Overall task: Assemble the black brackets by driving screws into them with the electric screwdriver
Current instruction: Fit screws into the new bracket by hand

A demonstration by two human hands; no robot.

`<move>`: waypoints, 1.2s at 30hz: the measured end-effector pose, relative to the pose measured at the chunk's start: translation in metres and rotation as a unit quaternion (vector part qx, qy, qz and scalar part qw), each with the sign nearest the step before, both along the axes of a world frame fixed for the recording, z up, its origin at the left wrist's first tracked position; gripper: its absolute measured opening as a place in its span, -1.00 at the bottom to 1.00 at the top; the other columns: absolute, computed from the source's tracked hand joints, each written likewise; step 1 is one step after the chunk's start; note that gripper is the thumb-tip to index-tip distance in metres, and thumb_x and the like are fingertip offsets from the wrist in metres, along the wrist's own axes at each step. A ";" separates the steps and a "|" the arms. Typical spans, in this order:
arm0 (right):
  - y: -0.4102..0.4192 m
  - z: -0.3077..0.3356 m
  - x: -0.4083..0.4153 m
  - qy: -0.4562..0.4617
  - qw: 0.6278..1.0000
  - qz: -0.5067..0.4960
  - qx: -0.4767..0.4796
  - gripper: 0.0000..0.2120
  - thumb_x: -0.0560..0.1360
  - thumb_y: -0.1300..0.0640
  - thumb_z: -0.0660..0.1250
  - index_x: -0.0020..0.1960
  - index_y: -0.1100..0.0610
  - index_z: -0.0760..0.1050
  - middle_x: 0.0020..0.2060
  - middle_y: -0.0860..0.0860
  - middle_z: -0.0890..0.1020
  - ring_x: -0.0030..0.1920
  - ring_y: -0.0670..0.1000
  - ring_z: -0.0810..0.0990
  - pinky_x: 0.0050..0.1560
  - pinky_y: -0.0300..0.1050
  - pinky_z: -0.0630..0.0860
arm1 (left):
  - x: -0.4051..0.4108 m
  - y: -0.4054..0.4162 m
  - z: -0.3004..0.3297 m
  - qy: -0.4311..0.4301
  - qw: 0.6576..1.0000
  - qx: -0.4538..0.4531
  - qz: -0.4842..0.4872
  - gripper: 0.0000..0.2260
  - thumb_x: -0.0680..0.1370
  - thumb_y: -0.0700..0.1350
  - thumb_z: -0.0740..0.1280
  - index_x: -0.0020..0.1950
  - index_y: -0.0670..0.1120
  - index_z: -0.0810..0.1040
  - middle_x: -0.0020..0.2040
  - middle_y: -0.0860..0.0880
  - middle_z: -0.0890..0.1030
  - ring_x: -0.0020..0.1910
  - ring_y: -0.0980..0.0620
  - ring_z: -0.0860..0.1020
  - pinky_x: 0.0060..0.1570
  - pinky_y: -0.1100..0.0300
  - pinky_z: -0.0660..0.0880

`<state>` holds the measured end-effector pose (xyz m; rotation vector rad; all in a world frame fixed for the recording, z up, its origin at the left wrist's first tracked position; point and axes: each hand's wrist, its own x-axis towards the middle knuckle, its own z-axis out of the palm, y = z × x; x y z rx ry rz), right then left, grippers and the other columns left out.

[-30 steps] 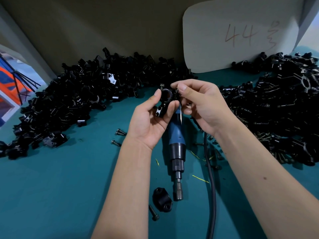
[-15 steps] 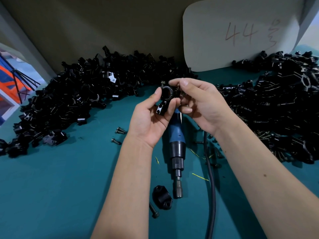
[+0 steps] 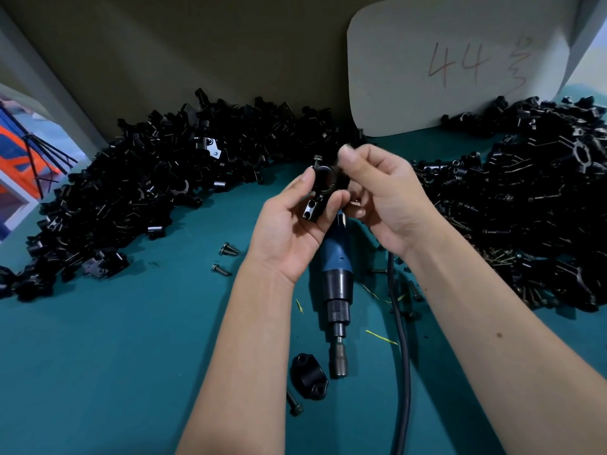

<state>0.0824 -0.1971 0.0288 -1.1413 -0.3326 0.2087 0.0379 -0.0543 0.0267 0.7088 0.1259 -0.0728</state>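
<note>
My left hand grips bracket above table; right hand pinches its far side, likely seating screw. Screw pokes up. Next, I judge: right hand free, lift driver lying below.

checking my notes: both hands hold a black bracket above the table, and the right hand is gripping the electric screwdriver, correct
Not quite. The head view shows the electric screwdriver lying on the teal table, gripped by no hand. The left hand holds the black bracket above the table, as you noted, and the right hand pinches at the bracket's far side.
</note>
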 end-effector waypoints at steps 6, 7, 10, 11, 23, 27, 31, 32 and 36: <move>0.003 0.002 0.001 -0.008 1.000 -0.016 -0.005 -0.80 0.52 0.10 0.50 -0.20 0.12 0.53 -0.36 0.01 0.51 -0.43 -0.10 0.47 -0.43 -0.25 0.42 | -0.001 -0.001 0.001 -0.009 1.000 -0.003 0.007 -0.83 0.49 -0.16 0.45 -0.11 -0.27 0.74 -0.07 -0.25 0.69 -0.23 -0.08 0.70 -0.27 0.27 0.64; 0.003 0.001 0.001 0.000 1.000 -0.018 -0.008 -0.76 0.52 0.05 0.51 -0.20 0.11 0.51 -0.35 0.03 0.49 -0.43 -0.09 0.47 -0.42 -0.25 0.42 | -0.001 -0.003 0.001 -0.009 1.000 -0.002 0.006 -0.82 0.50 -0.16 0.44 -0.09 -0.28 0.73 -0.07 -0.25 0.69 -0.23 -0.08 0.70 -0.27 0.27 0.64; 0.000 0.002 0.000 0.011 0.999 0.027 0.024 -0.79 0.64 0.02 0.35 0.03 0.16 0.62 -0.18 0.08 0.57 -0.33 -0.06 0.52 -0.36 -0.24 0.44 | 0.001 -0.002 0.000 0.000 1.000 -0.022 0.022 -0.79 0.56 -0.16 0.41 0.06 -0.32 0.62 -0.04 -0.30 0.67 -0.23 -0.09 0.69 -0.27 0.27 0.64; -0.001 0.004 -0.001 0.010 0.999 0.031 0.032 -0.81 0.66 0.09 0.32 0.06 0.19 0.63 -0.18 0.07 0.58 -0.32 -0.06 0.52 -0.36 -0.24 0.43 | 0.001 -0.001 0.000 0.000 0.999 -0.024 0.026 -0.78 0.57 -0.16 0.41 0.08 -0.31 0.60 -0.04 -0.29 0.67 -0.23 -0.09 0.69 -0.27 0.27 0.64; 0.005 -0.001 -0.001 0.000 1.000 -0.011 0.010 -0.80 0.54 0.04 0.48 -0.17 0.09 0.53 -0.38 -0.02 0.48 -0.43 -0.09 0.48 -0.47 -0.26 0.37 | 0.000 -0.001 -0.001 -0.010 1.000 0.002 0.015 -0.81 0.57 -0.16 0.41 -0.10 -0.28 0.72 -0.08 -0.26 0.69 -0.23 -0.07 0.70 -0.25 0.27 0.64; 0.003 -0.001 -0.001 0.004 0.999 0.004 0.032 -0.84 0.65 0.13 0.34 0.01 0.16 0.66 -0.28 0.02 0.56 -0.36 -0.09 0.47 -0.42 -0.25 0.37 | 0.001 0.002 -0.003 -0.011 1.000 -0.005 0.022 -0.81 0.62 -0.16 0.38 0.02 -0.30 0.66 -0.06 -0.29 0.69 -0.20 -0.09 0.70 -0.24 0.27 0.64; 0.002 0.002 0.000 -0.005 0.999 -0.029 -0.016 -0.86 0.48 0.12 0.52 -0.24 0.06 0.64 -0.34 0.02 0.46 -0.40 -0.10 0.38 -0.44 -0.26 0.34 | 0.000 0.003 -0.005 -0.015 0.999 0.021 0.022 -0.78 0.62 -0.17 0.39 -0.14 -0.22 0.75 -0.08 -0.24 0.71 -0.19 -0.08 0.70 -0.24 0.28 0.63; 0.002 0.002 0.001 -0.003 0.999 -0.036 -0.024 -0.84 0.43 0.10 0.55 -0.28 0.03 0.61 -0.34 0.03 0.46 -0.40 -0.10 0.37 -0.44 -0.26 0.33 | 0.000 0.002 -0.005 -0.018 0.999 0.033 0.023 -0.77 0.63 -0.17 0.38 -0.16 -0.20 0.76 -0.09 -0.22 0.71 -0.19 -0.08 0.71 -0.22 0.29 0.63; -0.001 0.000 0.002 -0.013 0.999 -0.041 -0.033 -0.82 0.51 0.11 0.51 -0.24 0.05 0.59 -0.33 0.07 0.45 -0.40 -0.08 0.35 -0.46 -0.25 0.29 | 0.000 0.002 -0.004 -0.030 0.998 0.056 0.024 -0.73 0.64 -0.16 0.35 -0.19 -0.14 0.77 -0.10 -0.17 0.73 -0.17 -0.07 0.72 -0.20 0.29 0.63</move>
